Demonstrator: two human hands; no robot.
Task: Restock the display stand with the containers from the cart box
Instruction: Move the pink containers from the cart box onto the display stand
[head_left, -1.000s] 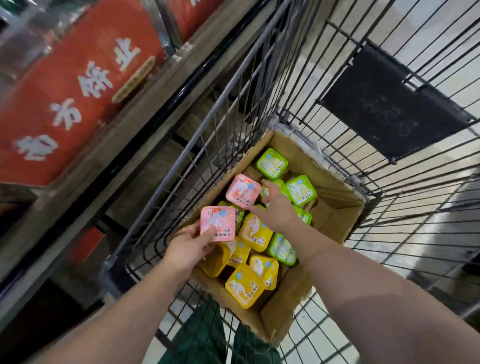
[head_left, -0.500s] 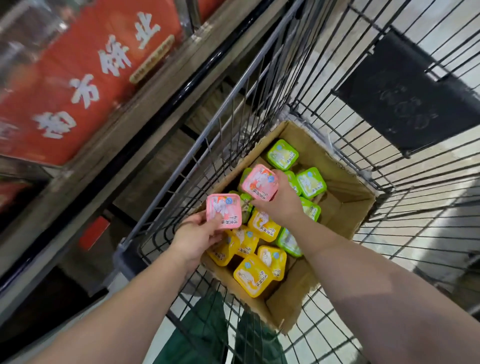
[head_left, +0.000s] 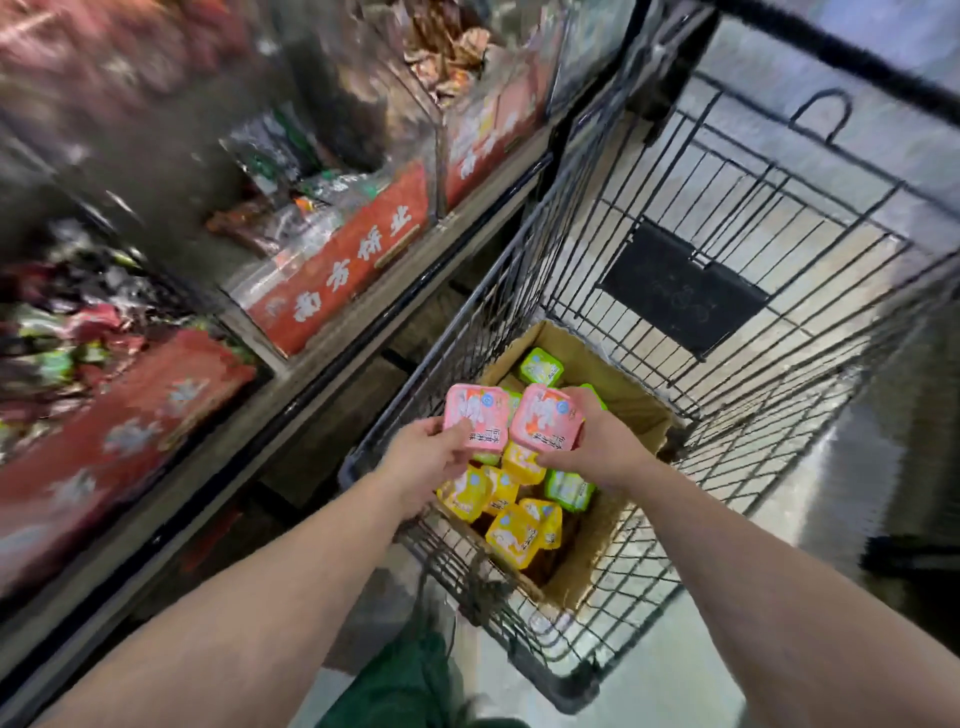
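Two squarish pink containers with rounded corners and glossy printed film lids sit side by side at the centre of the frame, held above an open corrugated cardboard box. The left hand pinches the left pink container at its lower edge, thumb on the lid and fingers curled beneath; the right hand grips the right pink container from its right side, thumb along the lower edge and fingers wrapped behind. The two lids nearly touch. Below them in the box lie more tubs of the same shape, jumbled at angles: yellow containers toward the lower part of the box and green containers toward its far end and right side. The box rests on the floor of a black wire cart with thin metal bars, a flat dark panel hanging on its far wall. At the left of the frame runs the display stand, a dull wood-toned shelf edge carrying clear-walled bins with red labels in white characters, filled with crinkly wrapped snacks, heavily blurred. Pale, smooth floor shows through the cart's bars at the right.
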